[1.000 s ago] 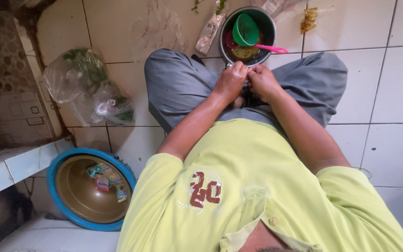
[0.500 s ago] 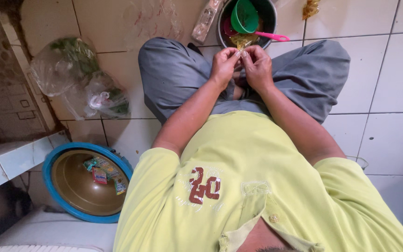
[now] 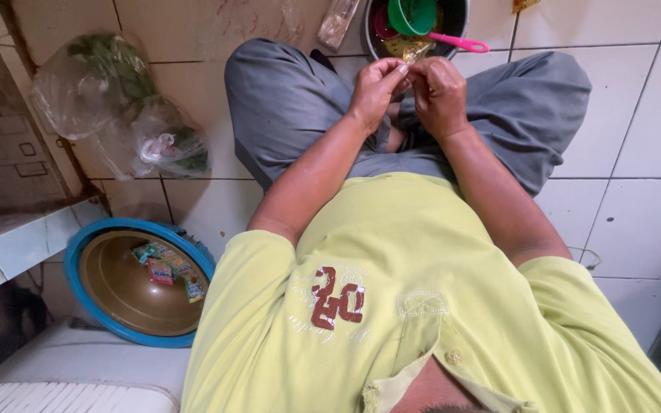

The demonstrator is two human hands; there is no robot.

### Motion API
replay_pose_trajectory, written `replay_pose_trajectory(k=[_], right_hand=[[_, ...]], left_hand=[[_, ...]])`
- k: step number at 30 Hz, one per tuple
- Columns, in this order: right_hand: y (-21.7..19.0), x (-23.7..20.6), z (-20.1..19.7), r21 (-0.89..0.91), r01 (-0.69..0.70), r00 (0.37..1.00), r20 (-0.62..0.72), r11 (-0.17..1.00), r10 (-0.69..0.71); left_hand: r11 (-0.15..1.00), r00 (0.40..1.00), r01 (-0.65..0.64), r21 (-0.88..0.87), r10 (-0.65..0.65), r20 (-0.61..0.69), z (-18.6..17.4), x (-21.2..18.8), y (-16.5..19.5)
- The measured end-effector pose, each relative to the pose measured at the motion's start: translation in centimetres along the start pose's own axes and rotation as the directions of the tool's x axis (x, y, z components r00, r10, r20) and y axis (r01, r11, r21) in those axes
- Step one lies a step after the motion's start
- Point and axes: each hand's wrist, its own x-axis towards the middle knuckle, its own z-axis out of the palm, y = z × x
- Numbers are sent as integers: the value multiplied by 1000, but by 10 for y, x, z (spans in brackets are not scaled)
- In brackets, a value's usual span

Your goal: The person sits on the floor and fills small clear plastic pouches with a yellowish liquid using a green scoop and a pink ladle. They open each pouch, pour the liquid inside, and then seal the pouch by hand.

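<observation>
Fingertips of my left hand [image 3: 375, 86] and right hand [image 3: 439, 90] pinch one small pale item [image 3: 405, 68] together above my crossed grey-trousered legs [image 3: 292, 107]; beyond them, a dark round metal pot [image 3: 445, 30] stands on white floor tiles [image 3: 636, 222].

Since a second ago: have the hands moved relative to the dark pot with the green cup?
No. Left hand and right hand sit pinched together just below the dark pot, as before; only the camera shifted.

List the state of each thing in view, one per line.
Left hand: pinching a small packet.
Right hand: pinching the same packet.
Small packet: held between both hands.
Dark pot: open, holding a green cup.
Blue-rimmed basin: upright, holds sachets.
Plastic bags: lying on floor.
</observation>
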Motion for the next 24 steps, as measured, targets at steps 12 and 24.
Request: replay_pose_trajectory(k=[12,24], right_hand=[[2,-2,-2,-114,9,1000,0,993,-9],[19,-10,-3,-179,-29,999,15,983,33]], left_hand=[[995,999,-35,96,38,-28,-4,3,-7],[981,974,192,27,-193,114,-11,-8,-7]])
